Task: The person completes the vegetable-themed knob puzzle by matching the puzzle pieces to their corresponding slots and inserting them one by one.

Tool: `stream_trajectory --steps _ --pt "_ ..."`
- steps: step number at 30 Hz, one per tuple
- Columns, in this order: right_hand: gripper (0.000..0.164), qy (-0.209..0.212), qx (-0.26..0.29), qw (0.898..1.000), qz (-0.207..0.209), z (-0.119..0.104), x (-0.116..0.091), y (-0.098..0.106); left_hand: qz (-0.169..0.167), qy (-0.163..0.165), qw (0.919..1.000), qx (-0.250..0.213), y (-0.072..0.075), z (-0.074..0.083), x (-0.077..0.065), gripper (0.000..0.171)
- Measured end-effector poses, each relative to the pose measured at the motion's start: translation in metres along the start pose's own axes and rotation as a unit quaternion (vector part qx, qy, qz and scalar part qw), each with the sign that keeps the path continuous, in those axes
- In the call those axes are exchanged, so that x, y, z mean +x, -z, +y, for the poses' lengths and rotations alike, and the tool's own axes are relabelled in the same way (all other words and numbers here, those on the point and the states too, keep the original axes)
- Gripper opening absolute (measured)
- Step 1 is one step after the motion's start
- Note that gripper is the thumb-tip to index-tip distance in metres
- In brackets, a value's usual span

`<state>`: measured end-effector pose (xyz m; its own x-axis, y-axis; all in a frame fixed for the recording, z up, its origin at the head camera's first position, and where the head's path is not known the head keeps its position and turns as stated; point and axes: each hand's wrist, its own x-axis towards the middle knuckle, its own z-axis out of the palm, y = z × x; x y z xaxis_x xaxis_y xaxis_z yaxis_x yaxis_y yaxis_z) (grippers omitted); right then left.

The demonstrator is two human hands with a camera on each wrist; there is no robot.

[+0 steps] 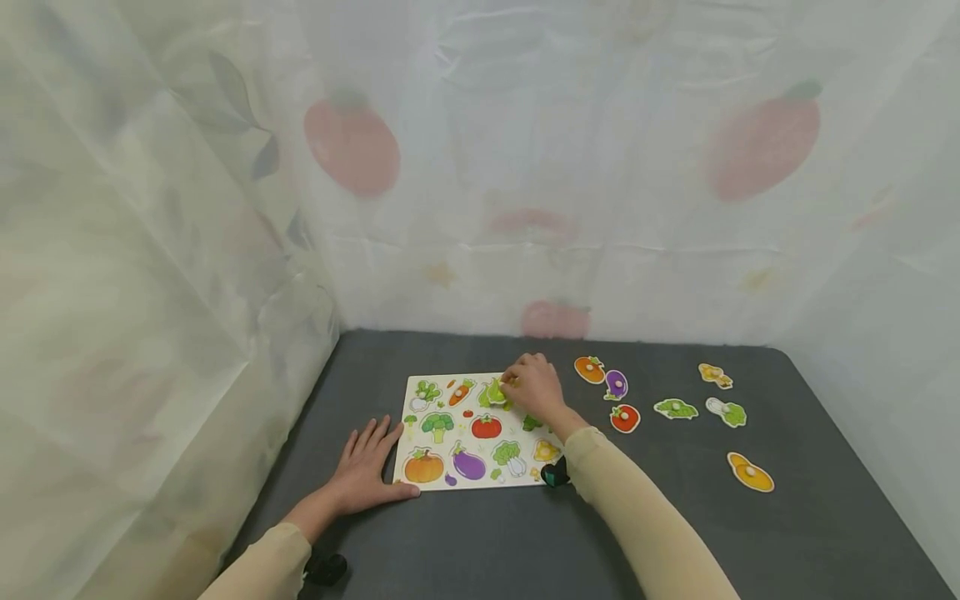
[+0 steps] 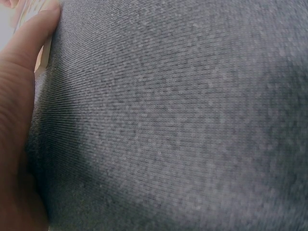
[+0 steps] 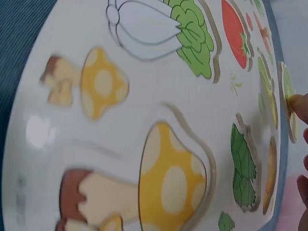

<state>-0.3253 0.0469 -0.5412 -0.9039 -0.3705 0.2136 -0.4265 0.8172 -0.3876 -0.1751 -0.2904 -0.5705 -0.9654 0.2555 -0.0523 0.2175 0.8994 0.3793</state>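
A white vegetable puzzle board [image 1: 465, 429] lies on the dark table. My left hand [image 1: 366, 471] rests spread at its left side, thumb along the front left corner; the left wrist view shows that thumb [image 2: 29, 36] against the board's edge. Over the back of the board, my right hand [image 1: 536, 387] pinches a green and yellow puzzle piece [image 3: 288, 91] between thumb and fingers. The piece stands nearly edge-on in the right wrist view, close over a green and yellow recess [image 3: 267, 86]. A carrot piece [image 1: 461, 392] and a white turnip-like piece [image 1: 423, 396] sit in the board.
Right of the board lie loose knobbed pieces: a pumpkin [image 1: 589, 369], an eggplant [image 1: 616, 384], a tomato [image 1: 625, 418], a green pod-like piece [image 1: 676, 408], a bok choy [image 1: 726, 412], mushrooms [image 1: 716, 375] and a yellow oblong piece [image 1: 750, 472]. Printed curtains [image 1: 480, 167] hang behind the table.
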Motion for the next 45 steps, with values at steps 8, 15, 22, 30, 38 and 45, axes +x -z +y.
stream_trajectory --steps 8,15,22,30,38,45 --pt "0.014 0.008 -0.012 1.000 0.007 -0.009 0.001 -0.008 0.003 -0.003 1.0000 -0.002 0.000 0.000 0.000 0.120" --pt "0.014 0.006 -0.011 1.000 0.006 -0.011 0.003 -0.017 0.014 -0.010 0.9998 -0.008 -0.003 -0.002 0.000 0.120" --pt "0.014 -0.002 -0.004 1.000 0.009 -0.012 0.003 -0.020 0.015 -0.011 0.9998 -0.010 -0.003 -0.002 0.000 0.119" --pt "0.014 -0.007 -0.006 1.000 0.009 -0.011 0.006 -0.023 0.007 -0.005 1.0000 0.002 -0.002 -0.002 0.000 0.121" --pt "0.013 -0.013 -0.002 1.000 0.009 -0.012 0.006 -0.024 0.009 -0.004 0.9999 -0.004 -0.004 -0.004 0.001 0.121" --pt "0.012 -0.015 -0.004 1.000 0.005 -0.012 0.005 -0.025 0.015 -0.012 0.9997 -0.015 -0.008 -0.007 0.002 0.120"
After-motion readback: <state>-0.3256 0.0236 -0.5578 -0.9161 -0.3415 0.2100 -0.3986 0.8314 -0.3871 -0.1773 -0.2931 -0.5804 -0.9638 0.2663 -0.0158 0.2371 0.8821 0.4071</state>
